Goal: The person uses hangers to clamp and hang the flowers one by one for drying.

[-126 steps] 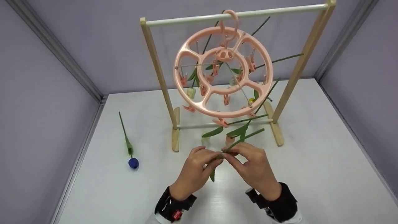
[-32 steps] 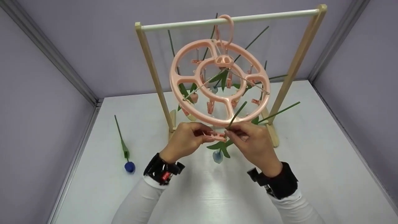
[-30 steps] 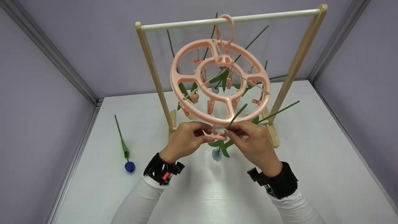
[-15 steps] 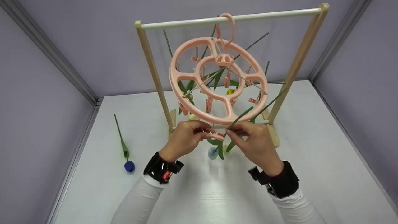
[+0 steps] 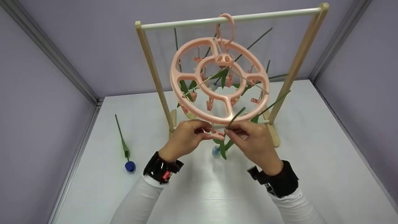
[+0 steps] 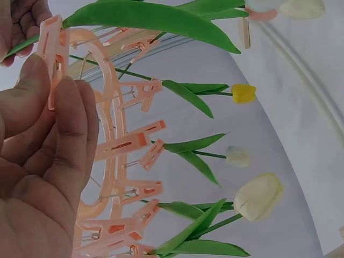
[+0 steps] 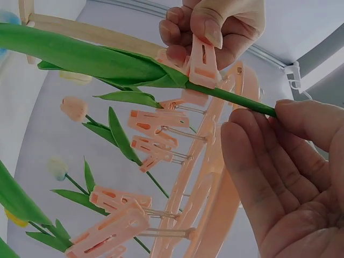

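My left hand (image 5: pixel 186 138) pinches a pink clothespin (image 5: pixel 216 134) that hangs from the front rim of the round pink hanger (image 5: pixel 178 90). The right hand (image 5: pixel 256 147) pinches the green stem of an artificial tulip between thumb and fingers. In the right wrist view, the clothespin's mouth (image 7: pixel 204 75) lies across this stem (image 7: pixel 236 98), just beside the leaves (image 7: pixel 107 62). The tulip's light blue head (image 5: pixel 216 151) points down below the hands. Several more tulips hang from other clips, among them a yellow one (image 6: pixel 243 93) and a cream one (image 6: pixel 259 196).
The hanger hooks over the white bar (image 5: pixel 273 15) of a wooden stand (image 5: pixel 154 68). A dark blue tulip (image 5: pixel 130 166) lies on the white table (image 5: pixel 93 186) at left. Stems (image 5: pixel 279 98) of hung tulips stick out around the hanger. Grey-violet walls (image 5: pixel 46 109) surround the table.
Both hands have risen from low over the table to the hanger's front rim. The left has let go of the tulip and grips a clothespin. The hanger has turned; hung tulips sway slightly.
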The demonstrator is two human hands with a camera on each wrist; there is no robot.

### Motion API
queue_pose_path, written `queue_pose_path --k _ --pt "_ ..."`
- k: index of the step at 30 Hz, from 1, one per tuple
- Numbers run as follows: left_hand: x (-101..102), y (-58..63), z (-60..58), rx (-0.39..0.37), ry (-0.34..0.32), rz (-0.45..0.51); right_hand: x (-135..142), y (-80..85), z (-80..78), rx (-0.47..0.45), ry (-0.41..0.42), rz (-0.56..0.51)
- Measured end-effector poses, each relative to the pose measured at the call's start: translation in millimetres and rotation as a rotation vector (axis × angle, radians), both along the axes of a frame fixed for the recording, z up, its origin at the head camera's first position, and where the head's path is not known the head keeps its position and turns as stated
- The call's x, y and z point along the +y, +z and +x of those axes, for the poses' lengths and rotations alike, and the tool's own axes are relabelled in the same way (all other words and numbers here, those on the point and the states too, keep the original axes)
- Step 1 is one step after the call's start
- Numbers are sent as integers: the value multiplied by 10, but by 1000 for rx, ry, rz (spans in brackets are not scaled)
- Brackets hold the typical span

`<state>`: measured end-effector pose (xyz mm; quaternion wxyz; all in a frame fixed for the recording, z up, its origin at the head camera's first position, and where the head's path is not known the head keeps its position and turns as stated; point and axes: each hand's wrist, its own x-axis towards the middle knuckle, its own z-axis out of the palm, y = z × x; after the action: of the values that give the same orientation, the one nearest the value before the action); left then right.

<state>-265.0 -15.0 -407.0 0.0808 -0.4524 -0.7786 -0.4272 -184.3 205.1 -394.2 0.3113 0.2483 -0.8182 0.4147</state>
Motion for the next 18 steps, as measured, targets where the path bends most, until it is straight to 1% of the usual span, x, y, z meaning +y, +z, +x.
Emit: queue_pose_path --k 2,5,11,14,18 --pt "-2 -5 -1 -15 -17 7 -4 3 -4 1 12 -8" --pt "-8 -26 -8 -29 -23 2 -6 -1 -10 -9 22 -19" --pt "-18 -88 -66 -68 -45 1 25 -61 0 -78 51 -34" --pt "-22 -120 -115 -95 -69 22 62 -116 18 -109 16 -32" --pt "-15 -149 -179 -127 -91 54 120 -191 71 -144 -29 -55"
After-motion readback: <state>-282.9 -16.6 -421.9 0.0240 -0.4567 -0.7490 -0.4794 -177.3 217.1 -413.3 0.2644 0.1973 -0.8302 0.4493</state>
